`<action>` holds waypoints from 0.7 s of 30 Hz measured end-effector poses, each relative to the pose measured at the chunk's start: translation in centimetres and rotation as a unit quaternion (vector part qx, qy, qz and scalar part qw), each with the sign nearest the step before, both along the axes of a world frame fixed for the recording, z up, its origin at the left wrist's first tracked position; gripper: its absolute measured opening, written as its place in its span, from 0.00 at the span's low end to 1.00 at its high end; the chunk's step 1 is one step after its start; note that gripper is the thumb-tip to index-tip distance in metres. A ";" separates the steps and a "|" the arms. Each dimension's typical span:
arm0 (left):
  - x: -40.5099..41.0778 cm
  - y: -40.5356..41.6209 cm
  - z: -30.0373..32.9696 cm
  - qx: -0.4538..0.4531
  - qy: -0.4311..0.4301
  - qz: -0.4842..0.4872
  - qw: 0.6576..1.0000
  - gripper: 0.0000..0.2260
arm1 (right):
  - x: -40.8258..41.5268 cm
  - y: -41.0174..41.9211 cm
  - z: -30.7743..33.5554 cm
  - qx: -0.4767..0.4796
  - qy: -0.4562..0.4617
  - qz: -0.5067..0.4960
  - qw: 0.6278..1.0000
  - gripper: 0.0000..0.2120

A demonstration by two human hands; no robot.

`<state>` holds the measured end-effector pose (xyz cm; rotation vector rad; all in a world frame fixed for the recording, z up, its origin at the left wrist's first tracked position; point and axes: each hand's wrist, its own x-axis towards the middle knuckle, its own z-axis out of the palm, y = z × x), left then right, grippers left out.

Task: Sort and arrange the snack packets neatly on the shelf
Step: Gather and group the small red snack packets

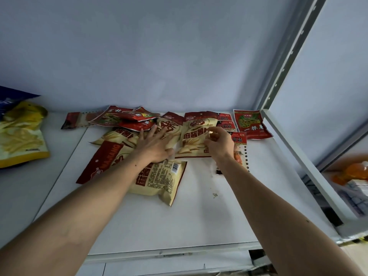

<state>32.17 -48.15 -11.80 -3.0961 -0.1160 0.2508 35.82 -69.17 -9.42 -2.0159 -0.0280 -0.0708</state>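
A jumble of snack packets lies at the back of the white shelf (199, 206). Cream chip bags with dark red trim fill the middle. One upright cream bag (196, 136) lies face up, and my right hand (219, 143) pinches its right edge with curled fingers. My left hand (154, 145) presses flat, fingers spread, on the overlapping cream bags (127, 136) to its left. Another cream bag (159, 180) lies back side up nearest me. Small red packets (127, 118) are heaped at the back left, and a red packet with green print (251, 124) lies at the back right.
A yellow chip bag (22, 136) lies on the adjoining shelf to the left, with a blue bag (10, 100) behind it. A white upright post (288, 52) and a rail (308, 162) border the shelf on the right. Orange packets (354, 172) show beyond it.
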 end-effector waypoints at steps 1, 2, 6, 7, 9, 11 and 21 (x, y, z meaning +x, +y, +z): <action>0.0 0.3 -0.2 0.006 -0.001 0.001 1.000 0.29 | 0.0 0.0 0.0 -0.002 -0.006 0.002 1.000 0.20; -0.1 0.6 -0.1 0.009 -0.001 0.006 1.000 0.29 | -0.1 0.1 0.0 -0.001 -0.009 0.006 1.000 0.19; -0.7 2.4 0.2 0.006 0.008 0.050 0.999 0.33 | -0.2 1.2 -0.1 0.000 -0.025 0.016 1.000 0.17; -0.9 3.0 0.2 0.004 0.007 0.060 0.998 0.34 | -0.2 1.6 -0.1 0.003 -0.023 0.017 1.000 0.18; -1.5 4.4 0.1 0.002 0.006 0.072 0.997 0.35 | -0.1 2.4 -0.5 0.008 -0.013 0.023 1.000 0.18; -2.1 5.6 0.0 0.003 0.007 0.075 0.997 0.35 | -0.1 3.2 -0.9 0.006 -0.002 0.030 1.000 0.18; -3.9 9.2 0.4 0.001 -0.017 0.091 0.996 0.33 | 0.5 6.9 -1.0 -0.135 0.035 0.051 0.989 0.20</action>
